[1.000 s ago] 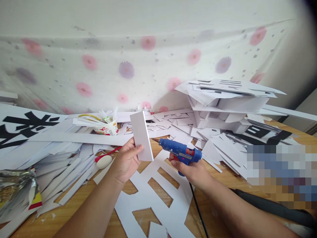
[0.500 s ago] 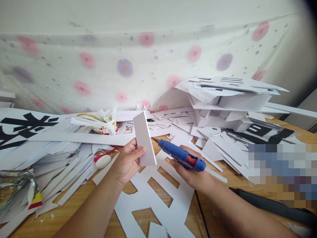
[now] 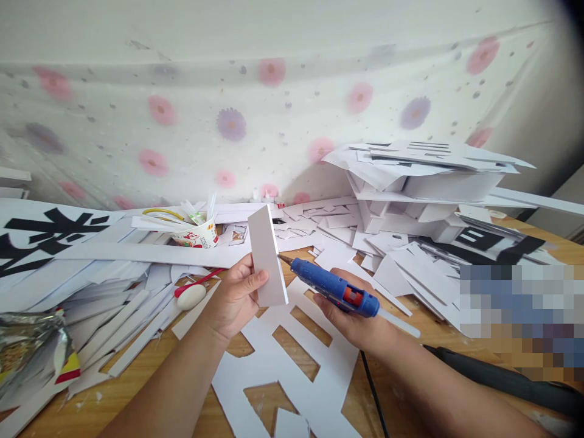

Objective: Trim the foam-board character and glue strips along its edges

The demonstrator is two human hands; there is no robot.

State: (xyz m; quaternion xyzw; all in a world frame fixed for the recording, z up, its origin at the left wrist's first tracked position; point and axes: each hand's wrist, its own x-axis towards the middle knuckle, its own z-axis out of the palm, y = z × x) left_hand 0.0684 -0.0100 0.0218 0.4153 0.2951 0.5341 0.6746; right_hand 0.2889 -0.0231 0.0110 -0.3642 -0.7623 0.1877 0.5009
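My left hand [image 3: 238, 298] grips a narrow white foam board strip [image 3: 266, 264] by its lower left side, thumb on the front face, and holds it nearly upright above the table. My right hand [image 3: 349, 310] is closed around a blue hot glue gun [image 3: 335, 283] with a clear glue stick [image 3: 399, 322] poking out of its back. The gun's nozzle points left and meets or nearly meets the strip's right edge. Beneath both hands lies a large white board with cut-out openings [image 3: 255, 389] on the wooden table [image 3: 365, 398].
A paper cup [image 3: 196, 236] with tools stands behind my left hand, near a white spoon-shaped object [image 3: 191, 297]. Board offcuts [image 3: 123, 322] and a foil packet [image 3: 34, 347] lie left. At right rises a stacked white board structure [image 3: 424, 194]. A black cable [image 3: 374, 395] crosses the table.
Almost nothing differs. The glue gun and strip hold nearly the same pose, with the nozzle shifted very slightly along the strip's edge. The whole view has drifted slightly.
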